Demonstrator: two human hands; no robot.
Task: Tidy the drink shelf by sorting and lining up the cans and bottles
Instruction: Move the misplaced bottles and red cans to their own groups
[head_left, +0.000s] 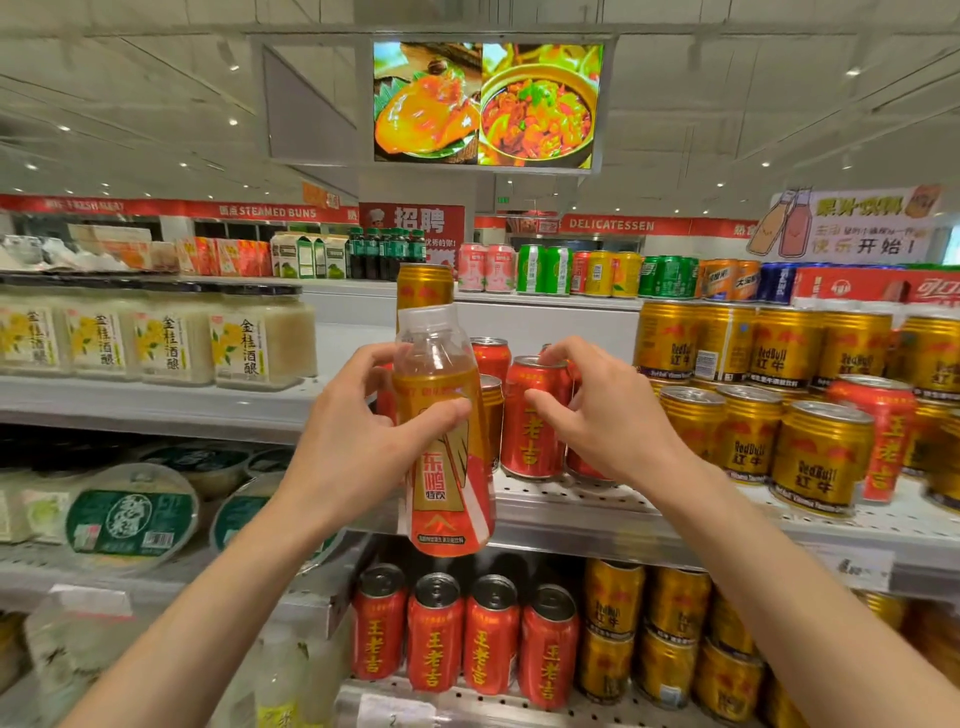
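My left hand grips an orange-and-gold plastic bottle with a clear cap, held upright in front of the middle shelf. Right behind it stands a tall gold can. My right hand curls around a red can that it mostly hides, with its thumb against a neighbouring red can. More red cans stand behind these. To the right, gold Red Bull cans fill the shelf, with one stray red can among them.
The shelf below holds a row of red cans and stacked gold cans. On the left are jars of rice wine and round green-labelled tubs. Mixed cans line the top shelf.
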